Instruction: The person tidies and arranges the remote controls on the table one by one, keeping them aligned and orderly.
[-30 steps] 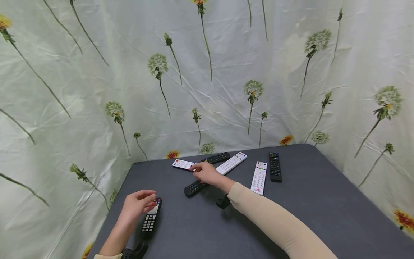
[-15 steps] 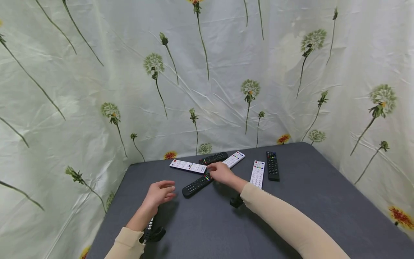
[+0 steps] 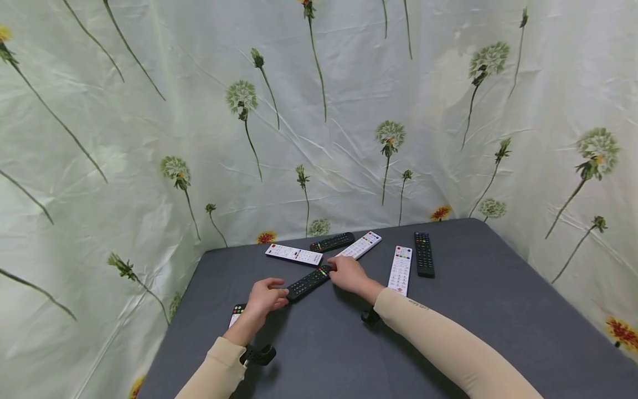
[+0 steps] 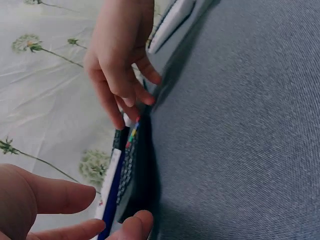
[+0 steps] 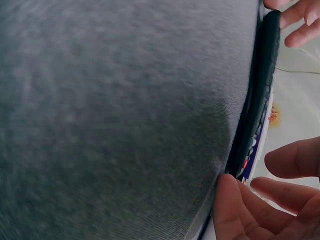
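A black remote control (image 3: 309,282) with coloured buttons lies slanted on the table, between my two hands. My left hand (image 3: 266,295) is at its near end, fingertips right by the edge; in the left wrist view the thumb (image 4: 65,196) stands apart from the fingers. At the far end is my right hand (image 3: 347,273), fingers loosely bent. The right wrist view shows a fingertip (image 5: 229,186) right at that end of the black remote (image 5: 257,95), with the thumb held away. A white remote control (image 3: 294,254) lies just behind.
A second white remote (image 3: 361,244) and a black one (image 3: 332,242) lie at the back. To the right are another white remote (image 3: 400,269) and black remote (image 3: 424,255). One more remote (image 3: 237,313) is partly hidden by my left wrist. A flowered curtain (image 3: 319,144) hangs behind the grey table (image 3: 473,310).
My right hand has moved right, off the white remote, to the far end of the black remote. My left hand has come forward and right, from the left remote to the black one's near end.
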Motion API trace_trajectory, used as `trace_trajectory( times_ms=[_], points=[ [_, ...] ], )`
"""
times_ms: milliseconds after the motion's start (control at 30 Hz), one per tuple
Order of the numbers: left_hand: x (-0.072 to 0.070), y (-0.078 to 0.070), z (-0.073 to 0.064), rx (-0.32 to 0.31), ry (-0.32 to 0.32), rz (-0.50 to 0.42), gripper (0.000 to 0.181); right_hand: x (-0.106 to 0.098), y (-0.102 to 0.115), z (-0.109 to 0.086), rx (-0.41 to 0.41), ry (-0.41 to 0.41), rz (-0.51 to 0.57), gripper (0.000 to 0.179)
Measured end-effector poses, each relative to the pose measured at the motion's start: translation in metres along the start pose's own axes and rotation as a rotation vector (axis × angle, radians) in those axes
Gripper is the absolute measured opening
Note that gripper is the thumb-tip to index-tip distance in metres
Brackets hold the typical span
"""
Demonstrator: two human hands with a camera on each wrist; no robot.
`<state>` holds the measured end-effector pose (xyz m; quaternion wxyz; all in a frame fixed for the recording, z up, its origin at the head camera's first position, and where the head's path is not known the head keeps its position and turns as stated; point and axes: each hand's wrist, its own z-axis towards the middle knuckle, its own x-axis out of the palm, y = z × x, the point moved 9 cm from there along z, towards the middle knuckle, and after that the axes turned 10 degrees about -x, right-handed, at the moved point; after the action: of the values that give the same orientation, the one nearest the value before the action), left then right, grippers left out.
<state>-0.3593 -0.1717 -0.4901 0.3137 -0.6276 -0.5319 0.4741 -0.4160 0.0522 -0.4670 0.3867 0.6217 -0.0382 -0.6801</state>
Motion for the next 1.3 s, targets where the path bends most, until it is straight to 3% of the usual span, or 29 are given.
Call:
trace_trajectory(
  times_ms=[533,833,1100,1300],
  points=[
    [0.003,0.005,0.006,0.052,-0.021,-0.001,0.028,0.0,0.003,-0.002,-0.013,-0.057,0.025,0.028],
    [0.002,0.009,0.007,0.017,-0.012,-0.038,0.029,0.0,-0.006,-0.003,0.027,-0.105,0.095,0.025],
    [0.003,0.01,0.002,-0.002,0.003,-0.062,0.03,-0.001,-0.012,-0.005,0.104,-0.157,0.252,0.027],
    [0.0,0.005,-0.005,0.028,0.01,-0.085,0.029,-0.003,-0.012,-0.005,0.147,-0.223,0.412,0.027]
  ],
)
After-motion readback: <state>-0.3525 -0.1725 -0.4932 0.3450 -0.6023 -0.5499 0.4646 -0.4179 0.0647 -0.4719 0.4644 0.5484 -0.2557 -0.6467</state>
